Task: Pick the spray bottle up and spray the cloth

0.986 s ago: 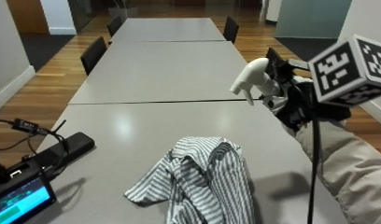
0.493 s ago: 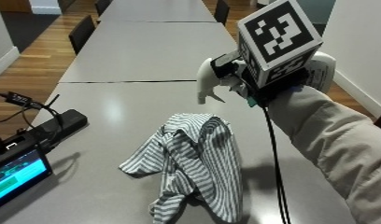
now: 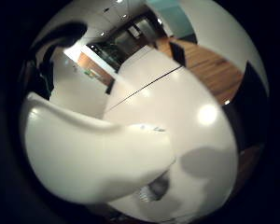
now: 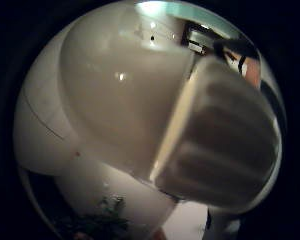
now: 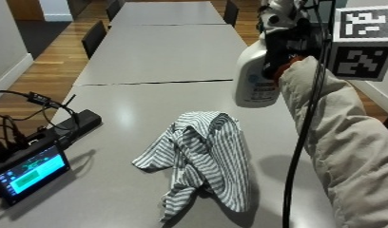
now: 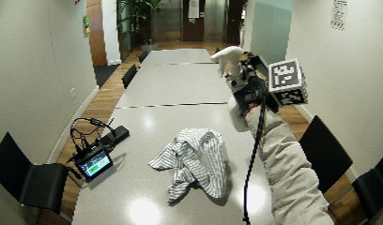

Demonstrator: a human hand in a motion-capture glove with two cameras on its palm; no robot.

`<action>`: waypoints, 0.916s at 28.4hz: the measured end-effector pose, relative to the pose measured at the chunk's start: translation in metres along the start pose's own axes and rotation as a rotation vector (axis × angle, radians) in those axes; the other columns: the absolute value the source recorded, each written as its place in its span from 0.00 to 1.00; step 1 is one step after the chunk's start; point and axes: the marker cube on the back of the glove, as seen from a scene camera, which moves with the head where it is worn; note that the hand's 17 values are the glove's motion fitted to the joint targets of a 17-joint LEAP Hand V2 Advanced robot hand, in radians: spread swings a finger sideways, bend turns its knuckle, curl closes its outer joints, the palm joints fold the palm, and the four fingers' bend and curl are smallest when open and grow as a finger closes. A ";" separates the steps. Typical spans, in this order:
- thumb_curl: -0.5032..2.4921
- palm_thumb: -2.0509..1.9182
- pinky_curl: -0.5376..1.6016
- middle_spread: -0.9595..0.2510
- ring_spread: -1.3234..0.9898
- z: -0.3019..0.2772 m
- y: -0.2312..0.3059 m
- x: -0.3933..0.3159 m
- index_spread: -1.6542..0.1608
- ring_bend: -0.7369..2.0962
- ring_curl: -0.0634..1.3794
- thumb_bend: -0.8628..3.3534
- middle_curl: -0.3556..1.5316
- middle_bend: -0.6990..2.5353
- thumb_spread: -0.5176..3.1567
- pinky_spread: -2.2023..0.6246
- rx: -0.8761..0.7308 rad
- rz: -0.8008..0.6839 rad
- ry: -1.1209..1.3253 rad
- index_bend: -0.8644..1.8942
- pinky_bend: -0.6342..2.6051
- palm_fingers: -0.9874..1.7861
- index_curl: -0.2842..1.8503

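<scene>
**Bottle lifted higher, above the far side of the cloth**

Compared with half a second ago, the right hand now sits higher and further toward the far end of the table, and the spray bottle shows its full white body and printed label instead of just the head. The outside camera's picture has also shifted, so part of this change may be the camera's.

Gloved fingers are curled round the bottle's neck just under the spray head; the bottle hangs upright, clear of the grey table. In the wide outside view the white spray head sticks out above the hand.

The striped cloth lies crumpled on the table, nearer the person than the bottle and apart from it.

Both palm views are largely filled by the white bottle.

At the table's left edge: a small lit screen and a black box with cables.
</scene>
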 end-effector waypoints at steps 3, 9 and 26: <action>0.40 0.79 0.46 0.67 0.48 0.004 0.014 -0.006 0.77 0.46 0.39 0.21 0.48 0.42 0.24 0.68 -0.055 0.109 -0.177 0.39 0.28 0.78 0.41; 0.39 0.77 0.46 0.68 0.49 0.042 0.062 -0.041 0.77 0.45 0.39 0.20 0.48 0.41 0.29 0.68 -0.303 0.127 -0.223 0.36 0.28 0.74 0.40; 0.37 0.76 0.45 0.67 0.48 0.221 0.285 -0.032 0.76 0.44 0.38 0.20 0.47 0.37 0.41 0.69 -0.930 0.057 -0.203 0.35 0.27 0.66 0.35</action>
